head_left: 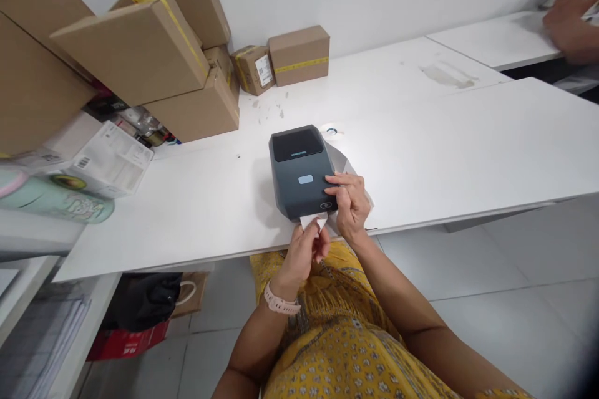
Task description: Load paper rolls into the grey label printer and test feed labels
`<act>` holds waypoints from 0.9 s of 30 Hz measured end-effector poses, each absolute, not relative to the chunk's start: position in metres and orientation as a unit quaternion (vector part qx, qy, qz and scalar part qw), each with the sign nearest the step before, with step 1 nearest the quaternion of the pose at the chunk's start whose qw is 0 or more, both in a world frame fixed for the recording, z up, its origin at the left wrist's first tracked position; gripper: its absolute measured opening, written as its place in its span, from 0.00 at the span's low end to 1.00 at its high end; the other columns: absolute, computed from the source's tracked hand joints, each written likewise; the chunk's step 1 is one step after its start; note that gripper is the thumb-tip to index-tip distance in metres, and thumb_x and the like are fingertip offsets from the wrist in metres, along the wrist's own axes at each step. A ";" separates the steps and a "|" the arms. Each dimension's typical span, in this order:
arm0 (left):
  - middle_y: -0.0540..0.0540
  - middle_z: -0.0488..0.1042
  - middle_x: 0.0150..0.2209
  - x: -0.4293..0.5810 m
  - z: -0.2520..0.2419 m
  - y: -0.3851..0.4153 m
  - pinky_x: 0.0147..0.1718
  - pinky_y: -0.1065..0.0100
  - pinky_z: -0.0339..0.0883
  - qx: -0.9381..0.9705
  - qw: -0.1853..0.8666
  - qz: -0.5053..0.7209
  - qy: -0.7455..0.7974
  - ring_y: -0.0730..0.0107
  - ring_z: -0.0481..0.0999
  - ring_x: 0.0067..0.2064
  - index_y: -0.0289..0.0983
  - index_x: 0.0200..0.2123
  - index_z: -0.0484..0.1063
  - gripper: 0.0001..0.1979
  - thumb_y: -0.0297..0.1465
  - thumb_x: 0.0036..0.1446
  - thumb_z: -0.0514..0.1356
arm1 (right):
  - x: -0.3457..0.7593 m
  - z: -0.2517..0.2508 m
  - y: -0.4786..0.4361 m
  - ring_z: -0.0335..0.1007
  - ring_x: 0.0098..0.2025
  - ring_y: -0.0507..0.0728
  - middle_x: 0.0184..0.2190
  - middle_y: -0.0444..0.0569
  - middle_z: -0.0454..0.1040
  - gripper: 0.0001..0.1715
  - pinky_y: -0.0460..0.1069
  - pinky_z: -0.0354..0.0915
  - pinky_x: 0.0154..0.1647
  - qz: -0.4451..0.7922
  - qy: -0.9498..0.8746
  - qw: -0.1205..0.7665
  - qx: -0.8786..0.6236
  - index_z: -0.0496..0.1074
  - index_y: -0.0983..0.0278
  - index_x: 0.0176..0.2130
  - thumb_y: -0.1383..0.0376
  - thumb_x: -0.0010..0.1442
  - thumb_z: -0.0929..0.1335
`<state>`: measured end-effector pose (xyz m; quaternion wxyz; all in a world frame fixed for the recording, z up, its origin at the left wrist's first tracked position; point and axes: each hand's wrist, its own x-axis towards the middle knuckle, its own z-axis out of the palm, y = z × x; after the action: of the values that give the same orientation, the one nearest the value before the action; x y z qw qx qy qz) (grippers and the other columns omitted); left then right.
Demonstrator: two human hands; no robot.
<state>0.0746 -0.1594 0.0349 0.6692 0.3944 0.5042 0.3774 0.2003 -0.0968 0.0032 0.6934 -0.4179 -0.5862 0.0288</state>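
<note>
A dark grey label printer (299, 199) with a light blue button sits near the front edge of the white table. From its near end sticks out a white paper label (312, 222). My left hand (306, 248), with a pink watch band on its wrist, pinches this label between thumb and fingers. On the printer's right front corner rests my right hand (350, 201); its fingers lie over the top and side, steadying against the casing. A sheet of grey-white paper (340, 159) shows partly beneath and to the right of the printer.
Cardboard boxes (187, 106) are stacked at the back left, with two smaller boxes (299, 53) against the wall. A mint green bottle (60, 199) lies at the left beside a white carton (115, 159). At far right appears another person's blurred hand (568, 25).
</note>
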 end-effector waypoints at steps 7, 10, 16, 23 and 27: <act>0.48 0.72 0.21 0.058 0.018 -0.165 0.23 0.71 0.60 0.492 0.629 0.351 0.489 0.75 0.68 0.21 0.35 0.27 0.75 0.33 0.60 0.62 0.57 | 0.209 0.029 -0.099 0.74 0.55 0.61 0.47 0.48 0.81 0.24 0.66 0.53 0.69 -0.016 -0.708 0.526 -0.470 0.81 0.53 0.49 0.58 0.77 0.57; 0.49 0.70 0.21 0.043 0.014 -0.172 0.23 0.70 0.60 0.492 0.576 0.404 0.513 0.73 0.67 0.21 0.36 0.27 0.76 0.33 0.59 0.65 0.54 | 0.211 0.044 -0.098 0.67 0.66 0.63 0.54 0.46 0.80 0.20 0.66 0.40 0.75 -0.064 -0.758 0.454 -0.465 0.79 0.52 0.49 0.56 0.77 0.60; 0.50 0.69 0.23 0.016 0.012 -0.154 0.27 0.69 0.64 0.472 0.309 0.628 0.537 0.72 0.67 0.25 0.39 0.24 0.72 0.24 0.43 0.72 0.54 | 0.208 0.060 -0.088 0.65 0.70 0.65 0.53 0.45 0.83 0.17 0.63 0.33 0.78 -0.105 -0.806 0.389 -0.434 0.75 0.58 0.40 0.53 0.76 0.64; 0.45 0.67 0.72 0.029 0.011 -0.136 0.70 0.59 0.61 0.533 0.278 0.594 0.533 0.57 0.65 0.73 0.46 0.69 0.68 0.24 0.41 0.74 0.54 | 0.208 0.060 -0.083 0.65 0.71 0.66 0.58 0.46 0.82 0.15 0.65 0.32 0.79 -0.060 -0.815 0.386 -0.428 0.72 0.58 0.40 0.52 0.75 0.65; 0.45 0.55 0.78 0.040 0.009 -0.143 0.73 0.58 0.58 0.524 0.339 0.575 0.528 0.55 0.55 0.78 0.46 0.76 0.56 0.30 0.42 0.75 0.52 | 0.208 0.045 -0.086 0.67 0.70 0.64 0.59 0.48 0.81 0.11 0.67 0.41 0.78 -0.001 -0.788 0.447 -0.425 0.73 0.58 0.45 0.57 0.76 0.64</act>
<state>0.0404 -0.1428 0.0091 0.3392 0.5243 0.5283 0.5753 0.2084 -0.0864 0.0454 0.4467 -0.4245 -0.7876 -0.0008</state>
